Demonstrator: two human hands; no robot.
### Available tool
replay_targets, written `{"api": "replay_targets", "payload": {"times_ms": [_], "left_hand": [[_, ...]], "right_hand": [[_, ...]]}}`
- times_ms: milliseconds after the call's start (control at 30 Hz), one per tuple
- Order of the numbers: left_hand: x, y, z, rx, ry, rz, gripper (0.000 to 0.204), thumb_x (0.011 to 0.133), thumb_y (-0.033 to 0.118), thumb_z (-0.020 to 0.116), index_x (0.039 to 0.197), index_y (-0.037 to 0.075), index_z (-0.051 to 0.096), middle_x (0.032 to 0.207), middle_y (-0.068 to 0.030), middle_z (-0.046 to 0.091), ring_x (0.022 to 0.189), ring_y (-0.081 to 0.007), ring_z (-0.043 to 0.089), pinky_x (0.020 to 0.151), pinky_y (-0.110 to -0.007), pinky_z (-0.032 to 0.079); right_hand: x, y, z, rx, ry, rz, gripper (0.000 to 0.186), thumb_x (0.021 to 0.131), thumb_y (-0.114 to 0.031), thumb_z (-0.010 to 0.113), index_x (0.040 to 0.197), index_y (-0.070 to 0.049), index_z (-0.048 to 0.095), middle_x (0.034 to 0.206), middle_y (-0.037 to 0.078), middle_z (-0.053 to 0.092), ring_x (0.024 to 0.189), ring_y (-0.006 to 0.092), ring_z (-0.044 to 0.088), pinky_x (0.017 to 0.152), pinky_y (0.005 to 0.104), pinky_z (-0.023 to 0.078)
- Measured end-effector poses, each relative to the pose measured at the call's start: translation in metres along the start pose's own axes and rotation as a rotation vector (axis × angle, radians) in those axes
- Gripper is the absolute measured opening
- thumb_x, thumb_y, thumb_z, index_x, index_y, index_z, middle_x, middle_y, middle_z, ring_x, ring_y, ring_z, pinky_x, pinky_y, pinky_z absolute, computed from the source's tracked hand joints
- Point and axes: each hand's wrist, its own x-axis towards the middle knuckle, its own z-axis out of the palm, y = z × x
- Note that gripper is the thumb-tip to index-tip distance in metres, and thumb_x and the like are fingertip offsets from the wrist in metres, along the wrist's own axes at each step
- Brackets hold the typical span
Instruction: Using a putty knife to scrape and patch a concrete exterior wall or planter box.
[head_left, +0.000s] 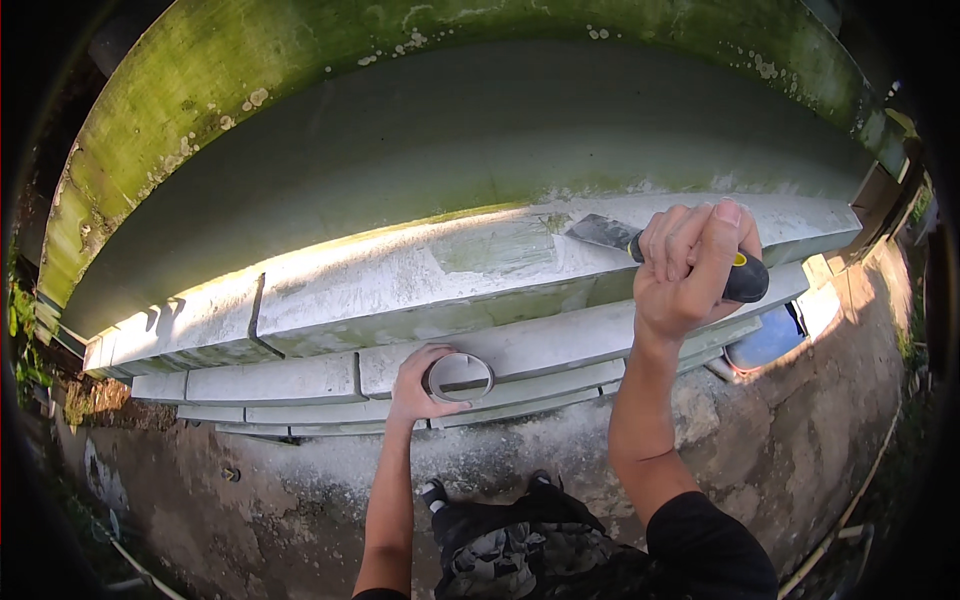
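Left hand [415,385] grips small round tin [460,377] at 6 o'clock; right hand [690,270] clasps putty knife [672,255] at 2 o'clock, spreading filler across ledge [400,285]. Next stroke probably needs reloading.

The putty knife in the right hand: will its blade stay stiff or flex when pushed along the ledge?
The putty knife has a thin, flat metal blade, so it probably flexes a little under pressure. Its thick black handle, wrapped by the right hand, looks firm to grip. On the concrete ledge, it would likely slide, not roll.
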Motion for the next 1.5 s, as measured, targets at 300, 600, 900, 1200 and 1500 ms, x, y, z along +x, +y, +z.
{"api": "replay_targets", "payload": {"times_ms": [300,600,900,1200,1500], "left_hand": [[-0.01,0.001,0.004,-0.119,0.081,-0.156,0.067,0.06,0.026,0.089,0.115,-0.003,0.063,0.107,-0.0166,0.07,0.1,-0.0272,0.069,0.09,-0.036,0.052],[-0.034,0.037,0.042,0.003,0.532,-0.352,0.06,0.069,0.017,0.086,0.121,-0.003,0.061,0.112,-0.0153,0.069,0.103,-0.0247,0.067,0.092,-0.036,0.051],[-0.01,0.045,0.004,0.1,0.37,-0.628,0.054,0.072,0.023,0.088,0.114,-0.003,0.064,0.105,-0.0143,0.069,0.096,-0.0227,0.067,0.083,-0.037,0.054],[-0.006,0.03,-0.028,-0.05,-0.012,-0.386,0.062,0.073,0.019,0.088,0.125,0.0,0.061,0.116,-0.0153,0.067,0.103,-0.0251,0.067,0.081,-0.034,0.056],[-0.028,0.06,0.036,0.103,0.562,-0.606,0.047,0.078,0.012,0.083,0.111,0.0,0.052,0.085,-0.0075,0.051,0.062,-0.0123,0.048,0.056,-0.031,0.043]], "right_hand": [[0.008,0.001,-0.015,0.112,0.007,0.067,0.035,0.102,-0.012,0.042,0.068,-0.011,0.033,0.048,-0.002,0.031,0.036,0.0063,0.027,0.035,0.0248,0.022],[-0.016,0.005,-0.055,0.192,-0.059,0.109,0.028,0.099,-0.008,0.042,0.074,-0.012,0.031,0.05,0.0,0.034,0.044,0.0102,0.034,0.044,0.0287,0.034],[-0.031,-0.007,-0.047,0.045,-0.198,-0.018,0.027,0.099,-0.006,0.045,0.074,-0.008,0.034,0.053,0.003,0.04,0.047,0.0118,0.039,0.047,0.03,0.038],[-0.045,-0.012,-0.043,0.012,-0.17,-0.058,0.026,0.098,-0.006,0.046,0.075,-0.007,0.035,0.054,0.004,0.041,0.048,0.0121,0.039,0.047,0.0308,0.038],[-0.064,-0.01,-0.035,-0.048,-0.133,-0.129,0.025,0.098,-0.005,0.048,0.075,-0.007,0.037,0.053,0.003,0.041,0.048,0.0125,0.041,0.046,0.0312,0.038]]}}
